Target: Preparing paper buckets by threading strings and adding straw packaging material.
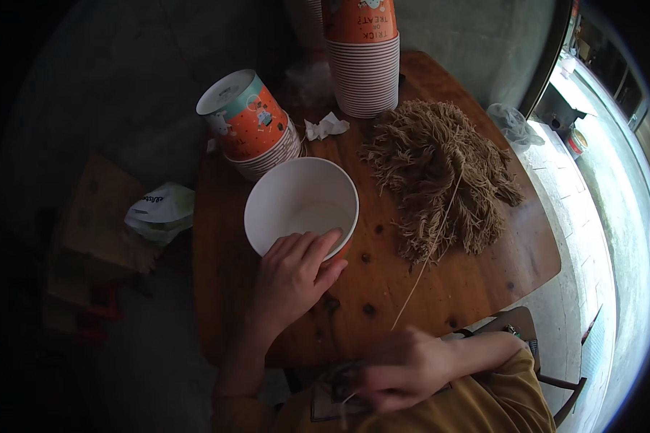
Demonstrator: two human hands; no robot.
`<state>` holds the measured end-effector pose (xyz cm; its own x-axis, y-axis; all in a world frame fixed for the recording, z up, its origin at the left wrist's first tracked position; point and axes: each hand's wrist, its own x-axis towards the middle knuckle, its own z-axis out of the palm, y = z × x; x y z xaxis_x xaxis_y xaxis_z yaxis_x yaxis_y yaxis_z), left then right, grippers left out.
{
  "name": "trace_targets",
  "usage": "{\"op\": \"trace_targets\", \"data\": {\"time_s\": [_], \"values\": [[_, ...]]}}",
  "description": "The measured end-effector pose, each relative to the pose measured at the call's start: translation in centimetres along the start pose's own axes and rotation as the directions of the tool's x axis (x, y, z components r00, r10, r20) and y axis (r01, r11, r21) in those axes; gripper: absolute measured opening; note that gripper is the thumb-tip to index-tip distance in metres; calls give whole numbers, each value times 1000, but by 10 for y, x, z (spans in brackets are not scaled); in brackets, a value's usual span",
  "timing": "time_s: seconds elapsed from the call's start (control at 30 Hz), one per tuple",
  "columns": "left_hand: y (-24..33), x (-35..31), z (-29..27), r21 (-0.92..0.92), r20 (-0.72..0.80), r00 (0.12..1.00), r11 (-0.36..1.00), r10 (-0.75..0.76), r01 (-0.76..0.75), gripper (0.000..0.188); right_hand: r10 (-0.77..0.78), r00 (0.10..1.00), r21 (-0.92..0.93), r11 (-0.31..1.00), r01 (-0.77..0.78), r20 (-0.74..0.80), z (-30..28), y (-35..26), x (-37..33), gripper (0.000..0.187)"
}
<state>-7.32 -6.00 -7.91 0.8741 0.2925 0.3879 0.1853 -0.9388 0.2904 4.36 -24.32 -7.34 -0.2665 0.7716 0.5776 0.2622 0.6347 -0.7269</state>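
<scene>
A white-lined paper bucket (280,189) is on the wooden table with its mouth tilted up toward me. My left hand (290,278) grips its near rim, fingers over the edge and thumb outside. Low in front of my chest, my right hand (406,368) is closed and slightly smeared by motion. A thin tan cord (412,292) runs tautly down to it from a heap of tan twisted cords (440,180) on the table's right side. A loose cord end dangles below the right fingers.
Behind the bucket, a leaning stack of orange paper buckets (247,119) sits upside down. A taller stack (366,76) stands at the back, with crumpled white paper (326,127) between. A cardboard box (108,216) is left of the wooden table (383,289).
</scene>
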Motion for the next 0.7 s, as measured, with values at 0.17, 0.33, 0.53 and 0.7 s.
{"op": "trace_targets", "data": {"time_s": [0.17,0.33,0.53,0.7], "values": [[-2,-3,-4,-12,-12,1000,1000,8,-8,36,187,982,138,974,-181,-29,13,5,17,10],[-7,-4,-8,-124,79,995,990,-61,70,33,430,853,119,903,-414,-296,-1,43,8,13],[-3,3,-20,-306,68,979,930,-192,203,32,506,648,60,812,-581,-570,-21,62,10,9],[-3,5,-23,-403,104,950,860,-296,312,36,262,714,-258,807,-531,-650,-24,70,21,8]]}}
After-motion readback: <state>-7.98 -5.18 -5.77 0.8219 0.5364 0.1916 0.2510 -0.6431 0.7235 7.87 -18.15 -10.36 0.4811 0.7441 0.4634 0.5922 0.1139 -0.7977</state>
